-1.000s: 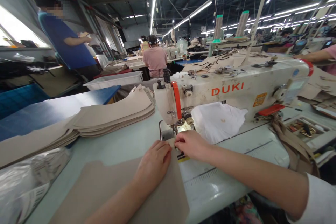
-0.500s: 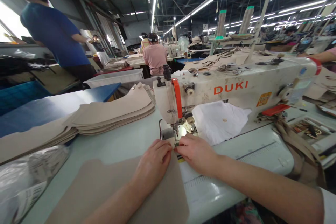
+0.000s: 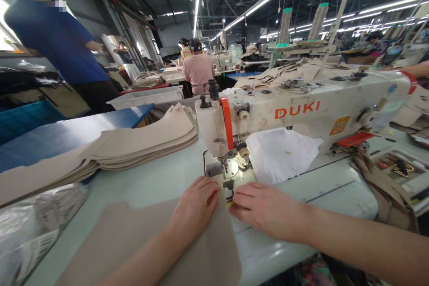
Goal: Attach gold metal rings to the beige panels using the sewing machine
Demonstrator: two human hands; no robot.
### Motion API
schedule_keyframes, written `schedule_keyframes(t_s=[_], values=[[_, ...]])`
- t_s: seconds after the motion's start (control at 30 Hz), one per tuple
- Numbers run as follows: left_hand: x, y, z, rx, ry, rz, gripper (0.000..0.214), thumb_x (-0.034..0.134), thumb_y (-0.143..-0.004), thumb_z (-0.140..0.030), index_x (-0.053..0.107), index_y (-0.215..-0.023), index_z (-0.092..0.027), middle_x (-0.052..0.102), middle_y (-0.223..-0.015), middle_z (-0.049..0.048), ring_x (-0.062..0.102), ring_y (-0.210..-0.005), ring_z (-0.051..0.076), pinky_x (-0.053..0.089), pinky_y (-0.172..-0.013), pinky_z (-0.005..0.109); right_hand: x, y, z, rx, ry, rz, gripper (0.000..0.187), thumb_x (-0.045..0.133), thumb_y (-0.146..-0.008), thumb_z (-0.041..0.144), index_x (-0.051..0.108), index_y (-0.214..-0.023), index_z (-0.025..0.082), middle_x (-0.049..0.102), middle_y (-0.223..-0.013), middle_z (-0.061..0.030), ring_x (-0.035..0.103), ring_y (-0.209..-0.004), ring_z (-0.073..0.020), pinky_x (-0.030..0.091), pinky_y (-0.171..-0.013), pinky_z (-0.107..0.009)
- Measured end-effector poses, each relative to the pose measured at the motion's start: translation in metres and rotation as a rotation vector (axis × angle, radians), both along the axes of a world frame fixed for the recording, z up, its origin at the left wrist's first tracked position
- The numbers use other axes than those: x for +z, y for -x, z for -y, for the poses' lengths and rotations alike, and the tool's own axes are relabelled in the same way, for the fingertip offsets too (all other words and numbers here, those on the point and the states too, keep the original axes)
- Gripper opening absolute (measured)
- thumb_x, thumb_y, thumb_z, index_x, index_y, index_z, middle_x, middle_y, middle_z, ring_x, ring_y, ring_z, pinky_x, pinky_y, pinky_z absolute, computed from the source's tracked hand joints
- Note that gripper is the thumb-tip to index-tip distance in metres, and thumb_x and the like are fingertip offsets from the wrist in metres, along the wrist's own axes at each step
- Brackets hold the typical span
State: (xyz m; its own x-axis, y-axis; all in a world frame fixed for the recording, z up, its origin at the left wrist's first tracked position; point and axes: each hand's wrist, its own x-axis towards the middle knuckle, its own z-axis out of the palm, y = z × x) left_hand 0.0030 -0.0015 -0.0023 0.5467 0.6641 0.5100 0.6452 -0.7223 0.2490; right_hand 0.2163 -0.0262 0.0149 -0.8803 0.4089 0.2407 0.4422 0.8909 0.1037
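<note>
A beige fabric panel point(image 3: 147, 237) lies flat on the sewing table in front of me, with its narrow top corner close to the sewing machine point(image 3: 261, 111). My left hand point(image 3: 197, 201) is closed on that corner, thumb and fingers pinched together at the edge. To the right of the panel, my right hand point(image 3: 264, 208) rests low over the machine bed with its fingers curled together. Whatever its fingertips hold, if anything, is hidden. Just beyond both hands, the lit needle plate point(image 3: 231, 167) shows under the presser foot.
A stack of beige panels point(image 3: 147, 145) lies at the left behind the work, near a clear plastic bag point(image 3: 36, 228). White cloth point(image 3: 283, 154) hangs on the machine arm. At the right sits a tray of small metal parts point(image 3: 398, 167). A person in blue point(image 3: 63, 44) stands at the left.
My right hand has drawn back from the panel's corner, toward me and to the right, uncovering the plate area. My left hand stays on the panel. The person in blue has shifted left.
</note>
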Motion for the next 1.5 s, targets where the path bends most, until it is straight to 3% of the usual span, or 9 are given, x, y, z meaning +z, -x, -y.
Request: schedule_keyframes(t_s=[0.23,0.37,0.8,1.3,1.5], values=[[0.000,0.001,0.001,0.004,-0.035,-0.004,0.015,0.049,-0.084,-0.009,0.056,-0.076,-0.019,0.065,-0.076,0.0019,0.059,-0.074,0.018,0.052,-0.068,0.031,-0.018,0.018,-0.009,-0.047,-0.054,-0.177,0.012,0.048,-0.092,0.020,0.058,-0.088,0.014,0.058,-0.088,-0.0036,0.049,-0.090,-0.0180,0.040,-0.089,-0.032],[-0.004,0.003,0.000,0.002,-0.025,-0.014,0.013,0.051,-0.084,-0.009,0.057,-0.079,-0.019,0.065,-0.078,0.0017,0.059,-0.075,0.017,0.051,-0.069,0.031,-0.024,0.024,-0.013,-0.028,0.006,-0.160,0.008,0.052,-0.090,0.020,0.058,-0.091,0.015,0.060,-0.091,-0.0033,0.051,-0.090,-0.0171,0.040,-0.090,-0.030],[-0.008,0.000,-0.003,-0.011,-0.066,0.004,0.012,0.050,-0.087,-0.012,0.058,-0.081,-0.019,0.066,-0.080,0.0024,0.059,-0.076,0.017,0.052,-0.070,0.031,-0.020,0.023,-0.010,-0.024,0.108,-0.152,0.009,0.054,-0.090,0.021,0.060,-0.090,0.015,0.062,-0.090,-0.0029,0.052,-0.089,-0.0168,0.042,-0.088,-0.030],[-0.007,-0.002,-0.003,-0.018,-0.061,0.002,0.014,0.048,-0.088,-0.013,0.058,-0.080,-0.018,0.066,-0.080,0.0029,0.060,-0.077,0.017,0.052,-0.071,0.031,-0.025,0.023,-0.011,-0.023,0.097,-0.177,0.010,0.053,-0.090,0.021,0.061,-0.092,0.015,0.061,-0.094,-0.0043,0.050,-0.092,-0.0167,0.040,-0.091,-0.031],[-0.006,0.000,-0.002,-0.012,-0.010,-0.013,0.012,0.049,-0.089,-0.015,0.058,-0.082,-0.019,0.065,-0.080,0.0025,0.059,-0.078,0.018,0.052,-0.072,0.032,-0.023,0.026,-0.011,-0.094,0.030,-0.180,0.011,0.052,-0.089,0.020,0.059,-0.092,0.013,0.059,-0.094,-0.0061,0.050,-0.093,-0.0190,0.040,-0.089,-0.033]])
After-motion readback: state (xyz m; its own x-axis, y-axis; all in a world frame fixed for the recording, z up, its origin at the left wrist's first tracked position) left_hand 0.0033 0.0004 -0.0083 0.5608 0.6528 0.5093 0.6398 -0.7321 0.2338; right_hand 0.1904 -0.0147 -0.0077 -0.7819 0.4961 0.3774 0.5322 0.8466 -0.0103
